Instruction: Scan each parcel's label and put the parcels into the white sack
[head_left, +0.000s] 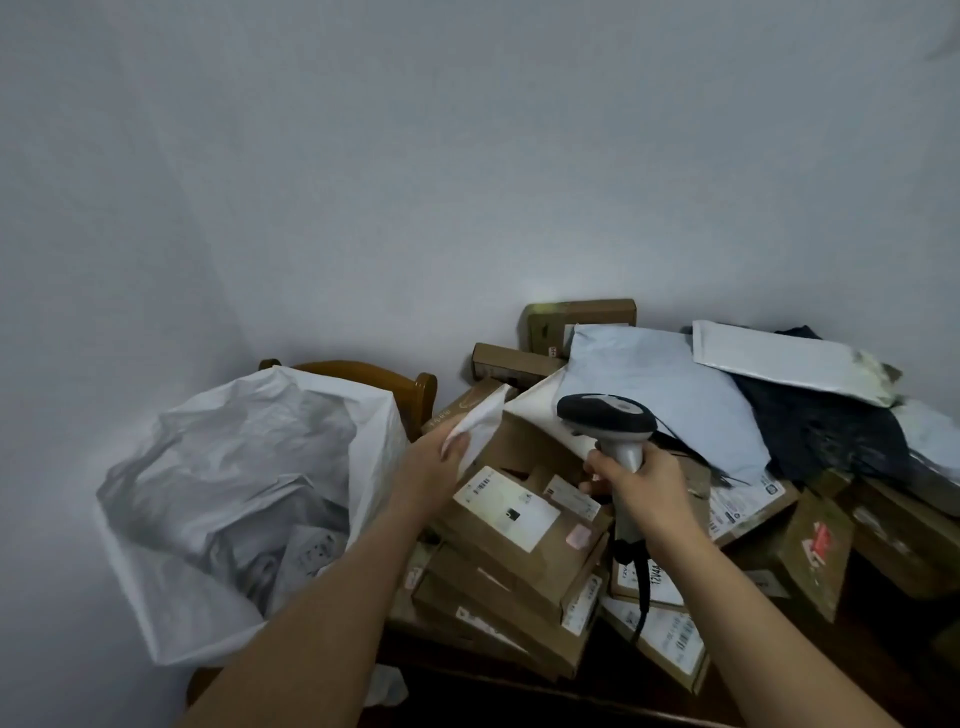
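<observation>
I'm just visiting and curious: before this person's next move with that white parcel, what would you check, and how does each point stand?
1. Left hand grips the white parcel: ok.
2. Right hand holds the scanner: ok.
3. Parcel's label faces the scanner: cannot tell.
4. Label already scanned: cannot tell.
5. Sack mouth open beside the left hand: ok.
6. Room left in the sack: ok.

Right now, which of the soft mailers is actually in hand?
The small white mailer, pinched by the left hand beside the white sack. The large pale-blue mailer and the others lie untouched on the pile.
</observation>
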